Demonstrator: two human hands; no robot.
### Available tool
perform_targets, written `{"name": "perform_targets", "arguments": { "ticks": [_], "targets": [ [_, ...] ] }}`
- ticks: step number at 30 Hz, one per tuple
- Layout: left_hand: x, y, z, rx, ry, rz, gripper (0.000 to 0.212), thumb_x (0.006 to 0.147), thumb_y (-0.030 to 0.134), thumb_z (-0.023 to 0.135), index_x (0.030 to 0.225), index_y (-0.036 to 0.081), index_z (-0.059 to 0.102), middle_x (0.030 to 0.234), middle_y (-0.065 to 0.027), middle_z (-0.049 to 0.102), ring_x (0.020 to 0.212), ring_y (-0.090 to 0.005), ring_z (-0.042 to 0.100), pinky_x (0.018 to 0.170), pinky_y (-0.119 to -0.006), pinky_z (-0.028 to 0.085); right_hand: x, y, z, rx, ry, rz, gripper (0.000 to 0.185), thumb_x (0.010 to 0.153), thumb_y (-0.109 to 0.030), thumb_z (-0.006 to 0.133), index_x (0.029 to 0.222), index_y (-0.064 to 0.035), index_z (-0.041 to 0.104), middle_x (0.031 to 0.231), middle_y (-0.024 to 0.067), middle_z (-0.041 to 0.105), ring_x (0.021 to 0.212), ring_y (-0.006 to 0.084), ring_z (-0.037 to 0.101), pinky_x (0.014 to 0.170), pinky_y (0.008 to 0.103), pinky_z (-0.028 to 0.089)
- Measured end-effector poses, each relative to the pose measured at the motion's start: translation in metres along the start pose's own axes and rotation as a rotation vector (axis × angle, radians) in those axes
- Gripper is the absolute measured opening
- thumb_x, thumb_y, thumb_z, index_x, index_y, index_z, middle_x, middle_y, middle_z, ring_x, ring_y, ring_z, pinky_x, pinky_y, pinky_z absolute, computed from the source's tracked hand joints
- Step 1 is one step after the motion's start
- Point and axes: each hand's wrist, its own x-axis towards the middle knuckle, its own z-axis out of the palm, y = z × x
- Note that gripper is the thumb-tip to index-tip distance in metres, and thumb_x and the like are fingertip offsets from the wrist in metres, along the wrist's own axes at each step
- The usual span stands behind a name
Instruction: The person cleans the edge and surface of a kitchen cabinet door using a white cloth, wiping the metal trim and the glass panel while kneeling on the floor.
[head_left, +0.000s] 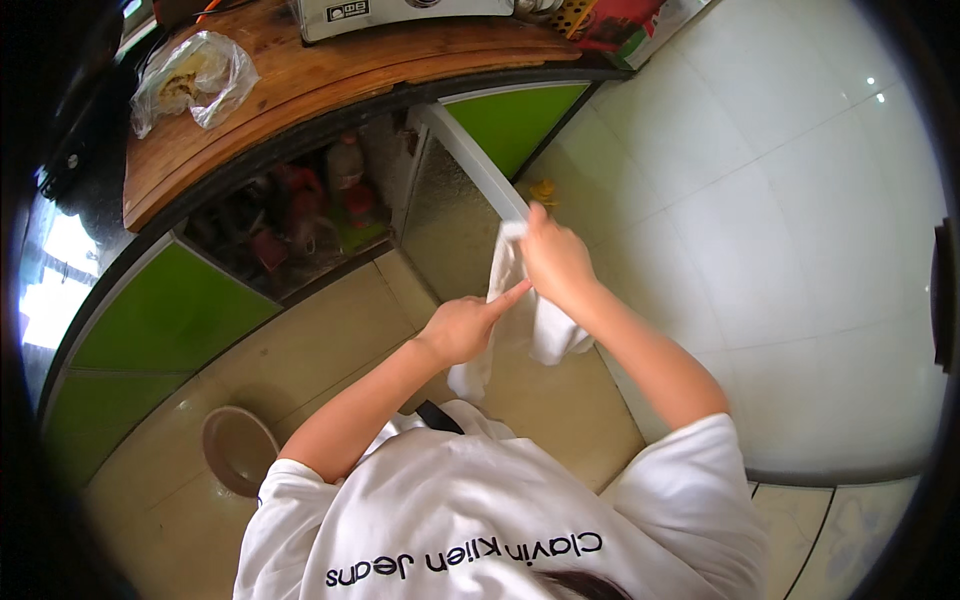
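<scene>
My right hand (556, 259) grips a white cloth (555, 330) at the outer end of an open cabinet door (484, 169), close to its pale top edge. The cloth drapes over the door's end and hangs down in folds. My left hand (461, 326) is just left of the right one, with its index finger stretched towards the cloth near the right palm. The other left fingers are curled, and whether they hold part of the cloth I cannot tell.
Bottles and other items stand inside the open cabinet (300, 210). Above it, a wooden board (300, 90) carries a plastic bag (195, 79) and a gas stove (405, 15). A round basin (240, 450) rests on the floor at lower left.
</scene>
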Motion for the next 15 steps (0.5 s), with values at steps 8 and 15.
{"name": "perform_targets", "arguments": {
  "ticks": [8,15],
  "targets": [
    [-0.012,0.015,0.02,0.076,-0.046,0.064,0.084,0.076,-0.003,0.047,0.148,0.031,0.021,0.068,-0.0156,0.054,0.065,-0.0335,0.055,0.061,-0.045,0.044,-0.018,0.005,0.011,0.149,0.037,-0.069,0.047,0.086,-0.006,0.046,0.128,0.0088,0.032,0.113,0.0315,0.054,0.089,0.0452,0.06,0.076,0.0492,0.05],
    [-0.012,0.037,0.053,0.079,-0.218,0.312,0.075,0.073,-0.003,0.051,0.14,0.029,0.039,0.066,-0.0133,0.055,0.066,-0.0315,0.054,0.061,-0.042,0.044,-0.114,0.034,-0.004,0.172,0.001,0.085,0.049,0.087,-0.005,0.044,0.132,0.0083,0.029,0.116,0.0312,0.053,0.09,0.0447,0.06,0.078,0.0492,0.049]
  ]
}}
